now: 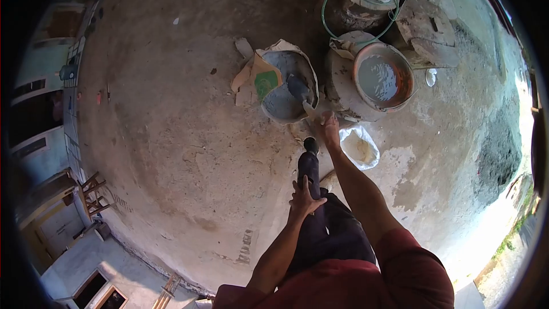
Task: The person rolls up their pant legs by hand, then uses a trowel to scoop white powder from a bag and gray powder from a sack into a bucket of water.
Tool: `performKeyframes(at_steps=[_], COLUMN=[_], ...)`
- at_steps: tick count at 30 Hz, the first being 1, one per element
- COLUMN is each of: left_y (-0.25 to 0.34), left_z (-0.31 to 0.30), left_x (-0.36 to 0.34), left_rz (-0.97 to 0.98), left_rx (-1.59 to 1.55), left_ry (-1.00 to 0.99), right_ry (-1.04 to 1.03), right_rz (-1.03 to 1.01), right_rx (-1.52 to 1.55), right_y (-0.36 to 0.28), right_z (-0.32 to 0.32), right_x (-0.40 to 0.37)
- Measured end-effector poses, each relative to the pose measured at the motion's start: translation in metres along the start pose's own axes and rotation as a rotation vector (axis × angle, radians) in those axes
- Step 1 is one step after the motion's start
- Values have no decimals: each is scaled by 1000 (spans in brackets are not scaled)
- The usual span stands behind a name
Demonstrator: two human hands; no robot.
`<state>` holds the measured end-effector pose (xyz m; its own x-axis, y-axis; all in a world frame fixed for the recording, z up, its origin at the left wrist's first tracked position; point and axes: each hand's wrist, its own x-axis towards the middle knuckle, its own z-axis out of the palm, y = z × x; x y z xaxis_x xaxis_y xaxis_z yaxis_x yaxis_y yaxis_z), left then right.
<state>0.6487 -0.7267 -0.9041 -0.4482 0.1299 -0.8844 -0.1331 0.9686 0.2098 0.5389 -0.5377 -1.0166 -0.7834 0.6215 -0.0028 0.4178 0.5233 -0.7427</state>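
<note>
My right hand (330, 130) is closed round the handle of a trowel (310, 111). The trowel reaches into an open paper sack (314, 68) of grey powder (283, 105), where a dark blade-like shape shows. A green patch marks the sack's folded flap. My left hand (306, 197) rests on my dark-trousered leg near the knee, fingers spread, holding nothing. To the right of the sack, an orange-rimmed basin (410, 74) holds grey watery liquid.
A white sack (369, 157) with pale contents stands right of my right hand. Behind the basin lie a coiled green hose (324, 14) and a drum-like block (354, 14). A broken slab (426, 26) is at the upper right, a dark gravel pile (497, 154) at the far right.
</note>
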Motion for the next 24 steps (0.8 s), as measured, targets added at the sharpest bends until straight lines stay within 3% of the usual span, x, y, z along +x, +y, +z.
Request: performKeyframes(at_steps=[2,6,8,9,11,14,18,20,24], left_y=[6,4,7,10,13,14,16,17,17], left_z=[4,16,10,6,-4,-12,-17,-24,-30], left_x=[7,18,21,23,26,32,39,41,41], left_rz=[-5,-16,-45,-64,-72,-73,-80,-87,-74], left_rx=[68,125,111,99,71,46,28,28,46], left_ry=[-5,88,88,95,96,120,158,150,166], right_ry=[-108,-368,-443,-454,-819,-778,-609,-636,-522], right_rz=[309,313,94,88,103,35,-70,68,61], right_rx=[9,-186,-431,-433,-513,-587,-555,-540,-355], right_y=[-5,-28,-26,-38,-72,-66,-42,-39,-13], right_z=[26,33,39,25,-13,-10,56,85,83], right_x=[18,40,53,70,107,112,96,94,80])
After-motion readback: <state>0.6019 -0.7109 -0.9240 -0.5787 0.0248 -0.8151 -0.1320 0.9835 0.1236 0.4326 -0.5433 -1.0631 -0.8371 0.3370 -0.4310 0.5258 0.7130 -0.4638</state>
